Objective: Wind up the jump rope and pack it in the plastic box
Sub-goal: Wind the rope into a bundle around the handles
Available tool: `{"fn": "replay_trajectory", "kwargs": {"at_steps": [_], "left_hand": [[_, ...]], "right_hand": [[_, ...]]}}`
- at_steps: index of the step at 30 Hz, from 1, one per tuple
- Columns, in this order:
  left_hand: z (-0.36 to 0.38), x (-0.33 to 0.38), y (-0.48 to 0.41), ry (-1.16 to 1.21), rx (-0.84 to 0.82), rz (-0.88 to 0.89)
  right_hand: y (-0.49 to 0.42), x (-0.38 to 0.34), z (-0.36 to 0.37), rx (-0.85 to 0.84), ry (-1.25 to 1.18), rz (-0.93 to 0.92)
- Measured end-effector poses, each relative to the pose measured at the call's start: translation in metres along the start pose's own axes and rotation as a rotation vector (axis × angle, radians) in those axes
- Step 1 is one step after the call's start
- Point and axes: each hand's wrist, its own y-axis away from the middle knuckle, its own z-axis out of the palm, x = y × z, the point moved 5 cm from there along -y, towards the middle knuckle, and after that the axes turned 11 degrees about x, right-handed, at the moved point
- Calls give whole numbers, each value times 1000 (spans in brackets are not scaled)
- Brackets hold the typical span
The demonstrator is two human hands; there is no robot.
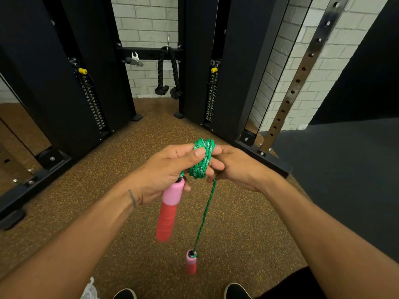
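A green braided jump rope is wound into a tight bundle between my two hands at the centre of the head view. My left hand grips the bundle with its thumb pressed on top, and one pink-and-red handle hangs down from that palm. My right hand pinches the bundle's right side with curled fingers. A loose green strand drops from the bundle to the second pink-and-red handle, which dangles above the floor. A clear plastic object shows at the bottom edge.
Black gym machine columns with weight stacks stand ahead on both sides. A black rope attachment hangs from a crossbar before a white brick wall. The floor is brown speckled rubber, with a dark mat on the right. My shoes show below.
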Motion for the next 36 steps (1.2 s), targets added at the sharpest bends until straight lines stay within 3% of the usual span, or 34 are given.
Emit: {"fn": "replay_trajectory", "kwargs": {"at_steps": [5, 11, 18, 23, 29, 32, 36], "left_hand": [[-6, 6, -3, 147, 84, 21], [-27, 13, -6, 272, 187, 31], [-30, 6, -7, -2, 227, -3], [-22, -1, -6, -153, 133, -31], [-5, -3, -1, -343, -134, -23], [-4, -3, 3, -289, -185, -69], [-3, -1, 5, -153, -208, -76]], "right_hand": [[-1, 11, 6, -13, 133, 47], [8, -2, 26, -118, 216, -60], [20, -21, 9, -155, 249, -109], [22, -30, -2, -66, 179, -243], [20, -41, -15, 56, 161, -390], [16, -44, -21, 98, 128, -431], [7, -34, -25, 68, 39, -348]]}}
